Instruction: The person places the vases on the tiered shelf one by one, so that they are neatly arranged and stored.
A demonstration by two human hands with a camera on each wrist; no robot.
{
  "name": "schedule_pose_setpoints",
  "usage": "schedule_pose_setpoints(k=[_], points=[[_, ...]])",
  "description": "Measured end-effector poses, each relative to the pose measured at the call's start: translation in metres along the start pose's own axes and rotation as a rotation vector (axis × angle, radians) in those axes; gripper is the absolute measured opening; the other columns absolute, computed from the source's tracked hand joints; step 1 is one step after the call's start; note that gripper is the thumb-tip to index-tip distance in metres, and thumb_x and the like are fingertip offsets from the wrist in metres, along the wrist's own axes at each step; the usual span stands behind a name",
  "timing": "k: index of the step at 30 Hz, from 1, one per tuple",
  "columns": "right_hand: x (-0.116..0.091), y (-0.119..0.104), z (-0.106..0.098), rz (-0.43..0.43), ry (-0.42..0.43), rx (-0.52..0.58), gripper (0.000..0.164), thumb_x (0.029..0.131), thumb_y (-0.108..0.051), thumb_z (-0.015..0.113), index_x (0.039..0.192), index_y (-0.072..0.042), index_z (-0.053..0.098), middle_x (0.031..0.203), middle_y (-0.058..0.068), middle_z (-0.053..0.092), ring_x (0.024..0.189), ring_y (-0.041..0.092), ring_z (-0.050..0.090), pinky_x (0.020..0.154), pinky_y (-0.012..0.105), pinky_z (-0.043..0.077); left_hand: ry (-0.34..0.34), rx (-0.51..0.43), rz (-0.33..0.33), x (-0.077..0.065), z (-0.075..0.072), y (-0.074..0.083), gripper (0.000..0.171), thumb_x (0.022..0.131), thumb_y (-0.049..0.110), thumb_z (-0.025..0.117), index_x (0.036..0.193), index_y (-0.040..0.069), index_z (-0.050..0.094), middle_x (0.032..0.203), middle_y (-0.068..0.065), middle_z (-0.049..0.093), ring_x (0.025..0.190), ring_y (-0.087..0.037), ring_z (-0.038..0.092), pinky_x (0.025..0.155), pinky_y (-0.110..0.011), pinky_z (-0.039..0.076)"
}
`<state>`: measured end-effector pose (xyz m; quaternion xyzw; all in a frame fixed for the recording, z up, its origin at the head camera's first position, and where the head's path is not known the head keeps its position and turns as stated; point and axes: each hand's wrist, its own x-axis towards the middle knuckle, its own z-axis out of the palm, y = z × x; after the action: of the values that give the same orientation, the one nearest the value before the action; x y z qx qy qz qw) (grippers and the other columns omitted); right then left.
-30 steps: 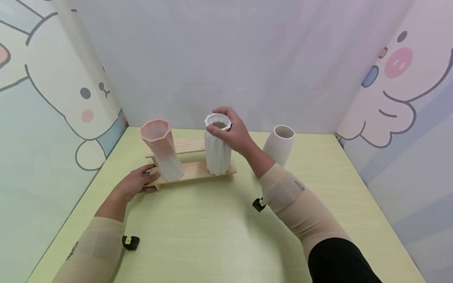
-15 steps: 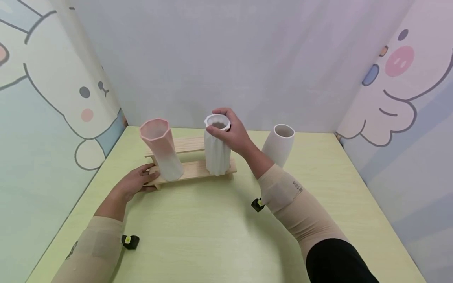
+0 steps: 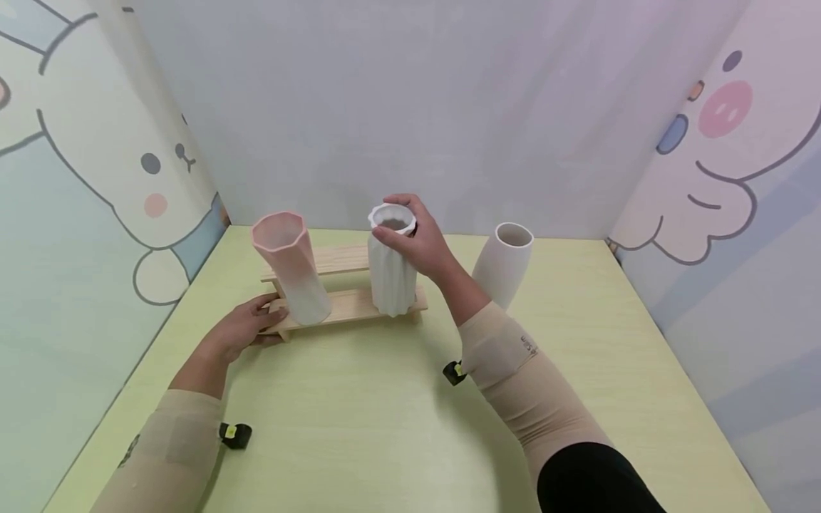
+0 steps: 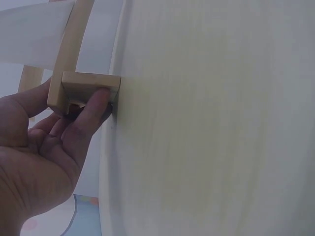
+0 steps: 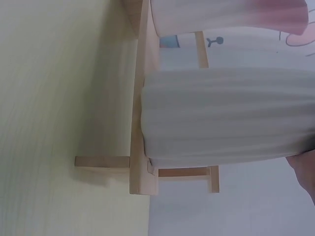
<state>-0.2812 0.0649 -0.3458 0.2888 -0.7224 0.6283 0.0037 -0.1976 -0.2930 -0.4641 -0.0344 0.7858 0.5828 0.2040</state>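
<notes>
A two-tier wooden stand [image 3: 349, 306] stands on the table, with two vases on its lower step. My left hand [image 3: 242, 329] grips the left end of that step; in the left wrist view, fingers curl about the stand's leg [image 4: 91, 81]. On the step's right part, a white fluted vase [image 3: 393, 278] stands upright, its base against the wood in the right wrist view. My right hand [image 3: 420, 239] holds it near the rim, thumb in front and fingers behind. The pink-and-white vase [image 3: 291, 267] stands at the step's left, next to my left hand.
A smooth white vase [image 3: 507, 263] stands on the pale table [image 3: 359, 427] to the right, partly behind my right forearm. A grey-white backdrop [image 3: 410, 114] rises behind the stand, and cartoon-printed panels flank the table on both sides.
The head view shifts slightly. My right forearm has moved a little leftward, while both hands keep their holds and the vases stay in place on the stand.
</notes>
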Motion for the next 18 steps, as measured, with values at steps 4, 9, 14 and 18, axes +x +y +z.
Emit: schedule_pose_setpoints(k=[4, 9, 14, 18], points=[[0.0002, -0.0004, -0.0003, 0.002, -0.002, 0.007, 0.06, 0.085, -0.043, 0.073, 0.134, -0.022, 0.046, 0.117, 0.007, 0.057, 0.098, 0.024, 0.062, 0.08, 0.04, 0.057, -0.013, -0.003, -0.01, 0.0007, -0.0019, 0.0003, 0.086, 0.098, 0.042, 0.058, 0.16, 0.015, 0.004, 0.16, -0.028, 0.014, 0.128, -0.03, 0.051, 0.093, -0.036, 0.057], [0.0004, 0.0006, 0.001, 0.008, 0.002, 0.011, 0.057, 0.085, -0.04, 0.073, 0.133, -0.022, 0.047, 0.116, 0.006, 0.058, 0.098, 0.023, 0.061, 0.079, 0.04, 0.057, -0.01, -0.005, -0.005, -0.0015, -0.0014, 0.0014, 0.086, 0.098, 0.041, 0.058, 0.16, 0.015, 0.004, 0.158, -0.028, 0.019, 0.123, -0.025, 0.055, 0.092, -0.037, 0.057], [0.0009, -0.0008, 0.0015, -0.007, 0.005, 0.015, 0.056, 0.086, -0.039, 0.072, 0.133, -0.023, 0.047, 0.116, 0.006, 0.057, 0.098, 0.024, 0.061, 0.079, 0.04, 0.057, -0.002, -0.002, 0.002, -0.0032, -0.001, 0.0044, 0.084, 0.099, 0.04, 0.057, 0.16, 0.014, 0.005, 0.157, -0.028, 0.022, 0.121, -0.023, 0.055, 0.093, -0.037, 0.057], [-0.0004, -0.0012, 0.0009, -0.007, 0.007, 0.018, 0.058, 0.085, -0.042, 0.073, 0.133, -0.023, 0.047, 0.116, 0.006, 0.057, 0.098, 0.023, 0.061, 0.079, 0.04, 0.057, -0.008, 0.003, 0.001, -0.0022, -0.0007, 0.0039, 0.084, 0.099, 0.04, 0.057, 0.16, 0.014, 0.005, 0.158, -0.028, 0.021, 0.125, -0.026, 0.052, 0.093, -0.037, 0.057]])
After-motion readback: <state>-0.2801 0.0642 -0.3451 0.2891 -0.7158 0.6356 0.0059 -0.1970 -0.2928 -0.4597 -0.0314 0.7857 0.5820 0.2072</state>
